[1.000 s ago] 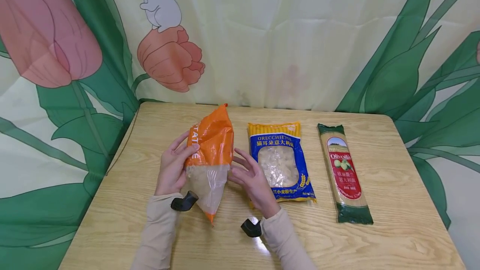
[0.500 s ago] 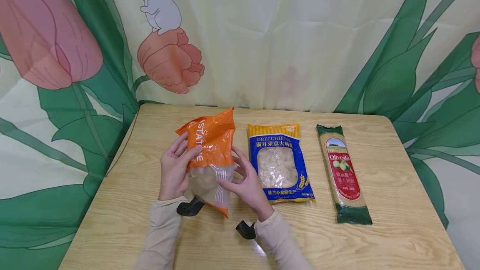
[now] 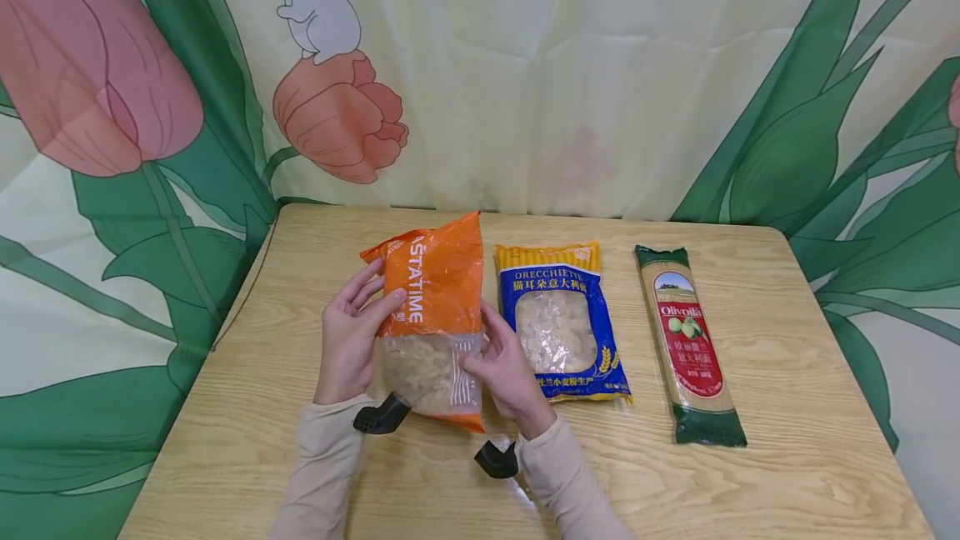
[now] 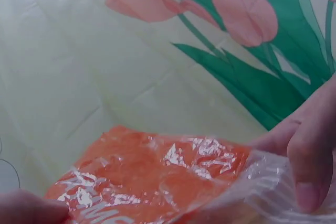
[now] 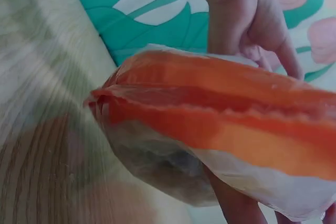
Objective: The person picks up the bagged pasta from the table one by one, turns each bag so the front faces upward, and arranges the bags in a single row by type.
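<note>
An orange pasta bag (image 3: 442, 282) with a clear lower window is held up over the left half of the table, its front facing the head camera. My left hand (image 3: 352, 336) grips its left side, thumb across the front and fingers behind. At the lower right edge my right hand (image 3: 510, 369) pinches it, thumb on the clear part. The left wrist view shows the bag's shiny orange film (image 4: 152, 177) and the right thumb (image 4: 310, 182) pressing the clear plastic. From the right wrist, the bag's orange end seam (image 5: 210, 114) shows, with fingers (image 5: 236, 203) beneath.
Right of the bag lies a blue and yellow orecchiette packet (image 3: 558, 332). Farther right is a long spaghetti packet (image 3: 690, 348) with green ends and a red label. All are on a wooden table (image 3: 810, 440), with a tulip-patterned curtain (image 3: 570, 107) behind.
The bag has turned to face the camera more squarely and shifted slightly right. My right hand, loosely beside it one second ago, now has its thumb over the clear window.
</note>
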A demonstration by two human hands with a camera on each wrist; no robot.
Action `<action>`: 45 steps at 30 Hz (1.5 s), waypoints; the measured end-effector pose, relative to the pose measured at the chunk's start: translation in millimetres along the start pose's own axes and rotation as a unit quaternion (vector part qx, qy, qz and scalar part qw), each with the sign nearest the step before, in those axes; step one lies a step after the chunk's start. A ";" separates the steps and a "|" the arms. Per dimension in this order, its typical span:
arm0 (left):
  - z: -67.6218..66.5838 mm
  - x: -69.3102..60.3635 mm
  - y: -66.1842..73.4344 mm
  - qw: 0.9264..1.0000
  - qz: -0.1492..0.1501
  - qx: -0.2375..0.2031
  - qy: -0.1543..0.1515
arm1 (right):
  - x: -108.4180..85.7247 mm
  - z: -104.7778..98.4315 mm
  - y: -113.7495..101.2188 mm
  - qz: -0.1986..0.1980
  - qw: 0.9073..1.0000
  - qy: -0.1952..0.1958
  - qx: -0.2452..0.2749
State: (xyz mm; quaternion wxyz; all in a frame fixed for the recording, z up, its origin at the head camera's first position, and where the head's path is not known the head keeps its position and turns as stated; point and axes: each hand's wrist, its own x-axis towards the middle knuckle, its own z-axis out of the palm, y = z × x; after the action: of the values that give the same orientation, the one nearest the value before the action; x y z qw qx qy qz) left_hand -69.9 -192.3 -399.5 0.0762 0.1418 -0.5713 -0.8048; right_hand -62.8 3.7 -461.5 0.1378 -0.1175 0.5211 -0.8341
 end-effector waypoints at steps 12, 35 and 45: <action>-32.2 8.1 -0.8 0.994 -0.050 0.070 -0.063 | -3.6 -3.4 2.2 -0.010 0.998 -0.053 0.041; -51.4 33.2 -31.3 0.962 -0.192 -0.081 -0.176 | -3.3 -15.6 4.9 0.023 0.995 -0.053 0.079; -44.7 23.3 -7.7 0.989 -0.143 0.007 -0.030 | -6.8 -22.3 -0.3 0.096 0.991 0.001 0.095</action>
State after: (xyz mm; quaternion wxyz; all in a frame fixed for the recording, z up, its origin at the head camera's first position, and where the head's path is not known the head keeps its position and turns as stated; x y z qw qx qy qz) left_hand -77.5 -236.5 -423.8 -0.0576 0.1983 -0.5533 -0.8070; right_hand -64.0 24.9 -471.1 0.2273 -0.0522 0.4483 -0.8629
